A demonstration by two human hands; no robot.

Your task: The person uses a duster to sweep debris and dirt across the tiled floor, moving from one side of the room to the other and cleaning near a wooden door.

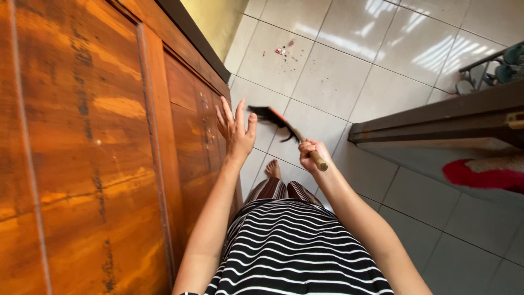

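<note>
My right hand [309, 150] grips the wooden handle of a broom [284, 124], whose dark bristles with a red band point up and left over the white tiled floor [327, 76]. My left hand [236, 128] is raised with its fingers spread, close to the edge of a brown wooden door [98, 153]; whether it touches the door I cannot tell. A small pile of reddish debris [282, 51] lies on the tiles farther ahead. My bare foot [272, 169] stands on the floor below the hands.
The wooden door fills the left side. A dark wooden frame [436, 117] juts in from the right, with a red mat [483, 175] beneath it. A rack with shoes [494, 68] stands at the upper right. A yellow wall [215, 19] lies ahead.
</note>
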